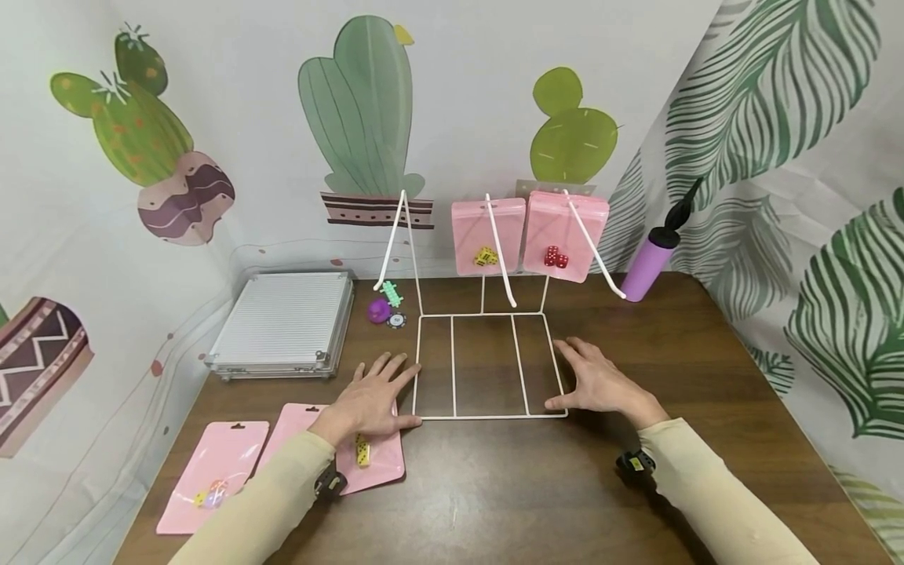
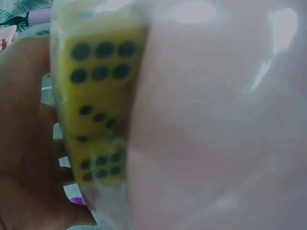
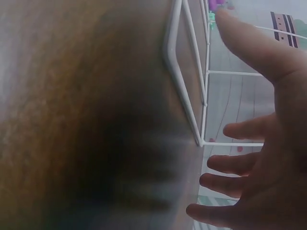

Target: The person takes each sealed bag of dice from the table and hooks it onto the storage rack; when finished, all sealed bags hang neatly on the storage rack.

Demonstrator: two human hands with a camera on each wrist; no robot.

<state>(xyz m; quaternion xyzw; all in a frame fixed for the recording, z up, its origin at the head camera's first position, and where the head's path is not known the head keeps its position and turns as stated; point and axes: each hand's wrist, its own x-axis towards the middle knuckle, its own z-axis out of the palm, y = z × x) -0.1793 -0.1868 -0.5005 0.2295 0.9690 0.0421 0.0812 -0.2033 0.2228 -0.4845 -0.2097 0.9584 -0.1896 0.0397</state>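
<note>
Nearest the person, two pink pouches lie on the brown table [image 1: 537, 502]; the left hand [image 1: 373, 399] rests flat, fingers spread, on the right-hand pouch [image 1: 367, 463], fingertips at the white wire rack [image 1: 487, 365]. Only the left wrist view shows that pouch's yellow dice [image 2: 98, 105] close, with black pips. The right hand [image 1: 600, 380], spread flat, touches the rack's right edge; the right wrist view shows its thumb over the corner. Bare tabletop lies right of it. Farther back, two pink pouches hang on the rack's hooks.
</note>
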